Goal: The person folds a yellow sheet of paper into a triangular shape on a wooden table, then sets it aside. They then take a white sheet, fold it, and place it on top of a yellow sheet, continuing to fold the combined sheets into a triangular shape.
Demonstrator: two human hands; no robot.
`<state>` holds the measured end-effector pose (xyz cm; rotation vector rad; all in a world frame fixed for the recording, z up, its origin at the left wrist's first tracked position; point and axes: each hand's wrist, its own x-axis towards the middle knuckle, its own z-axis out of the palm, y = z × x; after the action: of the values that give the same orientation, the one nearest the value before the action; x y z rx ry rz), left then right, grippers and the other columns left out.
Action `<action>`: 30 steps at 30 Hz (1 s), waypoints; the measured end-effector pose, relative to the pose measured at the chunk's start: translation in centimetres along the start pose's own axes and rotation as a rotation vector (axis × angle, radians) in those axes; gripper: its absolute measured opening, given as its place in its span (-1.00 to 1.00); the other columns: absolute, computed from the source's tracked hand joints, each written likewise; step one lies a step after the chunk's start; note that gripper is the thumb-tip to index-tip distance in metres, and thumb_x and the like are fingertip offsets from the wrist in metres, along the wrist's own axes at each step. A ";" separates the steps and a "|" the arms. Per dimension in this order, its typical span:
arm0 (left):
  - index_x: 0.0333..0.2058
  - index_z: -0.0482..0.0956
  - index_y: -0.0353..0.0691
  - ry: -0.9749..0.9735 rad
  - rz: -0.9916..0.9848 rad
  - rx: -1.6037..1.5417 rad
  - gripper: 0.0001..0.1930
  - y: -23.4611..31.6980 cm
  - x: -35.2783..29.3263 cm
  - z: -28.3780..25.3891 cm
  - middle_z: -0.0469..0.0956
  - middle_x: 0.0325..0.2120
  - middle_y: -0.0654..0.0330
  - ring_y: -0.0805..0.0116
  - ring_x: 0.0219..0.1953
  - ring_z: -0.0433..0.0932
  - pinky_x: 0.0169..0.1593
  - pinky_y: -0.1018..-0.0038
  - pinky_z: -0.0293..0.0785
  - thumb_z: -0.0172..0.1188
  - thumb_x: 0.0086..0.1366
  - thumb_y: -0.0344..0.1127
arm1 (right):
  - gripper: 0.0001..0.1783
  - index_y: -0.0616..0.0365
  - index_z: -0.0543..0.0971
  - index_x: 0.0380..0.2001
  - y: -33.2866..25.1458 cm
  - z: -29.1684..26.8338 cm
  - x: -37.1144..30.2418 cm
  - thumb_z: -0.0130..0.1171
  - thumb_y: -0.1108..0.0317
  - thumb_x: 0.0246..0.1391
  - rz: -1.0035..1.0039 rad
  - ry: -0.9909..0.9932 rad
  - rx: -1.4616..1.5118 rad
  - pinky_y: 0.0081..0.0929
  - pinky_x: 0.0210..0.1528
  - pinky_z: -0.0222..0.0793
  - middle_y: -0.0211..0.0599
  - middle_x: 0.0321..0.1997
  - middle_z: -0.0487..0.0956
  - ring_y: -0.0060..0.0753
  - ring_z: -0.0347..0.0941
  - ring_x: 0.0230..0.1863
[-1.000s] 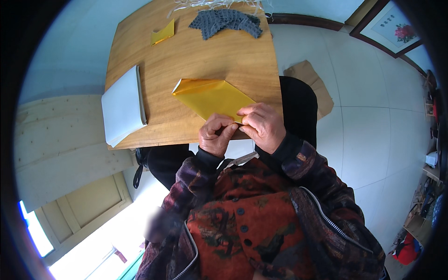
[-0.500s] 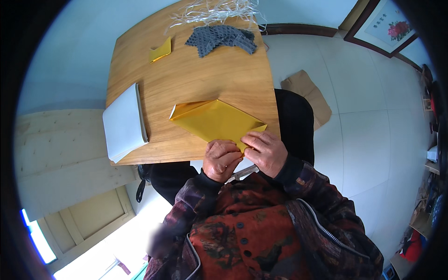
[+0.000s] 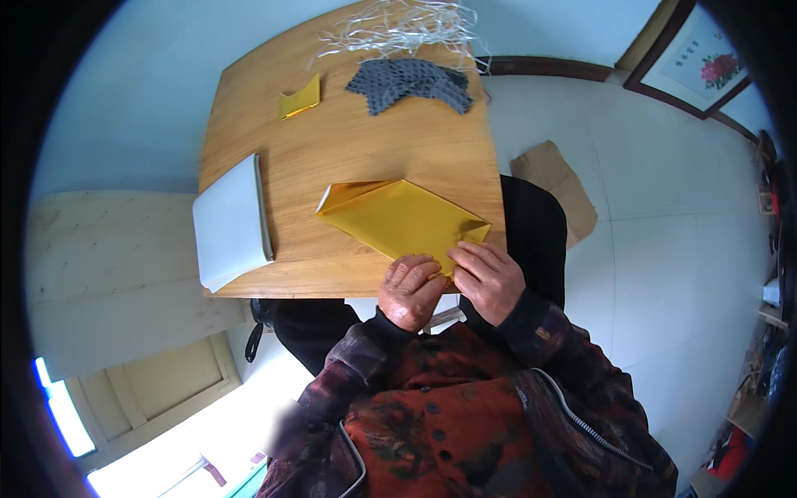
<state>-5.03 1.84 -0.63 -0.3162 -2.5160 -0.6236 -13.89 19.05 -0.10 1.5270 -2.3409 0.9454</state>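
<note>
A sheet of shiny gold paper (image 3: 394,217) lies on the wooden table in front of me, its corners folded in at the far left and the right. My left hand (image 3: 410,290) closes over its near edge with bent fingers, the thumb toward the right hand. Beside it, my right hand (image 3: 488,282) grips the near right corner, fingertips pressed on the paper. The thumbs meet close to the table's front edge, and what lies beneath the fingers is hidden. Farther off to the left stands a small folded gold paper piece (image 3: 300,98).
At the table's left edge lies a stack of white-backed sheets (image 3: 228,222). A grey textured cloth (image 3: 407,81) is at the far side, with a tangle of clear strips (image 3: 407,31) behind it. Brown cardboard (image 3: 560,187) rests on the floor to the right.
The whole view has shifted slightly, moving the table right and down in the picture. My left fingers now sit flatter over the paper's near edge; both hands stay on it.
</note>
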 end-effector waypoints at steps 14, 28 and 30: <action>0.31 0.18 -0.32 -0.459 -0.095 -0.114 -0.24 -0.3 2.1 -0.9 0.12 0.36 -0.04 0.03 0.39 0.13 0.39 0.14 0.03 -0.11 0.38 0.19 | -0.45 0.20 0.43 0.07 0.0 -0.3 -2.8 0.22 0.18 0.02 -0.009 -0.265 -0.070 -0.04 0.38 0.03 -0.14 0.36 0.31 -0.20 0.17 0.42; 0.38 0.11 -0.08 -0.477 -0.323 0.257 -0.19 -8.4 2.9 -1.9 0.06 0.41 0.20 0.24 0.45 -0.01 0.43 0.18 -0.16 0.05 0.28 0.22 | -0.51 0.16 0.42 0.00 0.2 -0.6 -2.5 0.23 0.31 -0.04 -0.051 -0.265 -0.113 -0.08 0.34 0.10 -0.19 0.34 0.36 -0.19 0.28 0.35; 0.38 0.12 -0.06 -0.470 -0.360 0.276 -0.20 -9.3 3.0 -2.2 0.04 0.42 0.24 0.26 0.46 -0.03 0.44 0.17 -0.17 0.04 0.28 0.22 | -0.57 0.16 0.42 -0.02 0.2 -0.7 -2.4 0.18 0.33 0.01 -0.052 -0.248 -0.115 -0.09 0.33 0.13 -0.18 0.32 0.37 -0.19 0.30 0.34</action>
<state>-9.71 -7.00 -0.76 0.1125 -3.1032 -0.3483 -13.08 21.31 -0.74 1.7359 -2.4560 0.6278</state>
